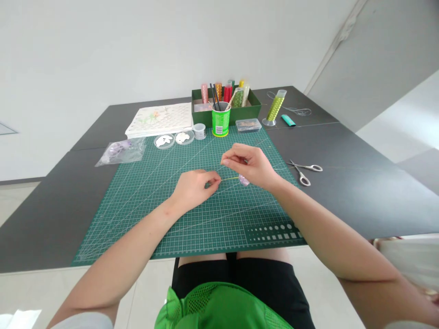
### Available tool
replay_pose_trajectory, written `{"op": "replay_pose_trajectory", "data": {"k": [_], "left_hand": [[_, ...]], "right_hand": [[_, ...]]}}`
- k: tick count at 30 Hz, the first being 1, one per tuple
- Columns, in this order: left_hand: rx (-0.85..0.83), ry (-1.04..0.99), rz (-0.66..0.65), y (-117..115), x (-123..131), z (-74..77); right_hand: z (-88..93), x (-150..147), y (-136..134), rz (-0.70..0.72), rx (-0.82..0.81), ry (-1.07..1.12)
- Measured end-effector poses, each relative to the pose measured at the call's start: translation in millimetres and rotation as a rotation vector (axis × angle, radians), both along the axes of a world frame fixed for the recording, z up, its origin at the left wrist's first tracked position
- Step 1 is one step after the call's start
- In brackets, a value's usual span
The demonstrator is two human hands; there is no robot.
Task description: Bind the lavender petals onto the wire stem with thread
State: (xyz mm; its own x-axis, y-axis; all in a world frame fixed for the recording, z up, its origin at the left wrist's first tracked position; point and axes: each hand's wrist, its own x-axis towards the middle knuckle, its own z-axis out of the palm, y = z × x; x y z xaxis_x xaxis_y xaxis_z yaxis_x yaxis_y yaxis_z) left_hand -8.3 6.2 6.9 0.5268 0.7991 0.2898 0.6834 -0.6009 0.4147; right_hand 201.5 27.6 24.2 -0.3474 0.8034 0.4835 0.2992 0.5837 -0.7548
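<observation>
Over the middle of the green cutting mat [144, 196], my left hand [195, 185] pinches the end of a thin yellow-green stem [229, 178] between thumb and fingertips. At the stem's other end is a small pale purple flower [243, 180], lying just under my right hand. My right hand [248, 164] is raised a little above the stem, thumb and forefinger pressed together. Whatever is in that pinch is too fine to make out. A faint thin line shows to the right of my right hand, near the scissors [305, 173].
Behind the hands stand a green can [220, 122] with tools, a dark green box [254, 111] of thread spools, a clear case [248, 125] and dishes of white pieces [164, 141]. A plastic bag [121, 151] lies left; a green spool [276, 107] and teal object [288, 120] are right.
</observation>
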Motion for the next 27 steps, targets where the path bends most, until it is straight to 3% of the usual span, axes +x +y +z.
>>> {"op": "replay_pose_trajectory", "data": {"k": [6, 13, 20, 27], "left_hand": [[0.017, 0.024, -0.145, -1.1, 0.3, -3.3], [-0.19, -0.19, -0.253, -7.0, 2.0, 3.5], [-0.224, -0.475, -0.119, -10.8, -0.3, 13.7], [-0.072, -0.596, 0.113, -0.7, -5.1, 11.1]], "right_hand": [[-4.3, 11.0, 14.7, -0.043, 0.012, -0.062], [-20.2, 18.7, 31.5, 0.027, -0.109, -0.049], [-35.5, 10.8, 35.2, 0.083, -0.274, -0.031], [-35.4, 1.8, 22.3, 0.014, -0.2, -0.064]]}}
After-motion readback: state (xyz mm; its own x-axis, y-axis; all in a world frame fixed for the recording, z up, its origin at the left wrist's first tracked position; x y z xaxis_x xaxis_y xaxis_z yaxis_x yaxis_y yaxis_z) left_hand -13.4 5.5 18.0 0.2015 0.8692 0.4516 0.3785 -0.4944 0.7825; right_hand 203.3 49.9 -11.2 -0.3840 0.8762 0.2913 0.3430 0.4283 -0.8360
